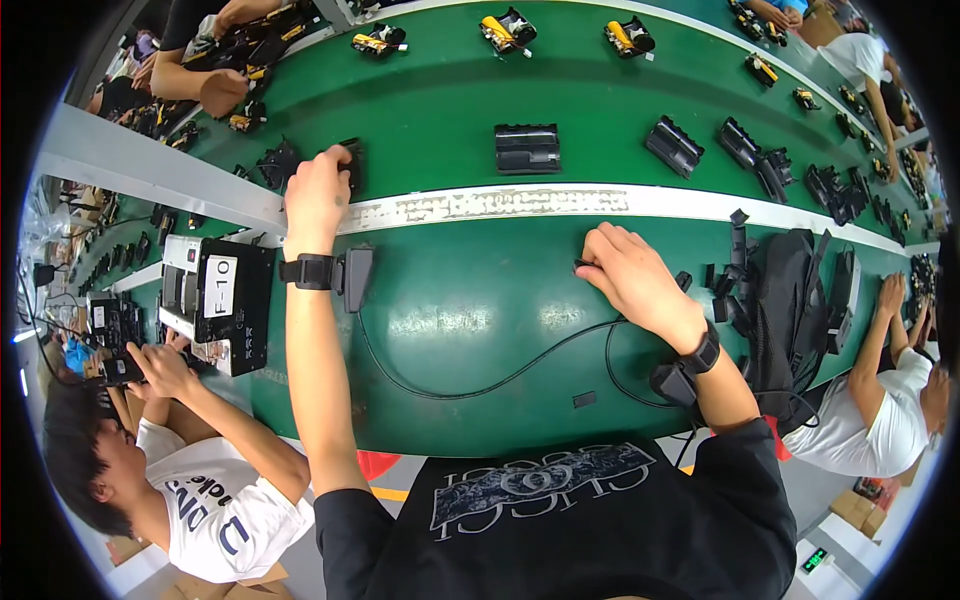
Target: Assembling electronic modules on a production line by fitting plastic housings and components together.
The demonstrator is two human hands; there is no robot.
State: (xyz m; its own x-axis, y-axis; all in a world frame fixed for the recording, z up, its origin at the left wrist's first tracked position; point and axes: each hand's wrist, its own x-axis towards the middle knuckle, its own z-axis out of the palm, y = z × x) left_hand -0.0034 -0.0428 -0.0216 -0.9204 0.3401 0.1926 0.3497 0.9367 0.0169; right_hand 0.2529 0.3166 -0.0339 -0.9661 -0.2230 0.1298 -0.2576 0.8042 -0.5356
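My left hand (318,195) reaches far forward across the white stripe onto the green conveyor belt (450,100) and closes on a black plastic part (351,160). My right hand (628,272) rests on the near green work surface (470,310), its fingers pinched on a small black piece (582,265). Both wrists wear black bands with small black boxes, joined by a black cable (470,388) that loops over the near surface.
Black housings (527,148) and yellow-and-black parts (507,30) ride the belt. A pile of black parts (790,290) lies to my right. A black box with a white label (220,300) stands to my left. Other people work at both sides and across the belt.
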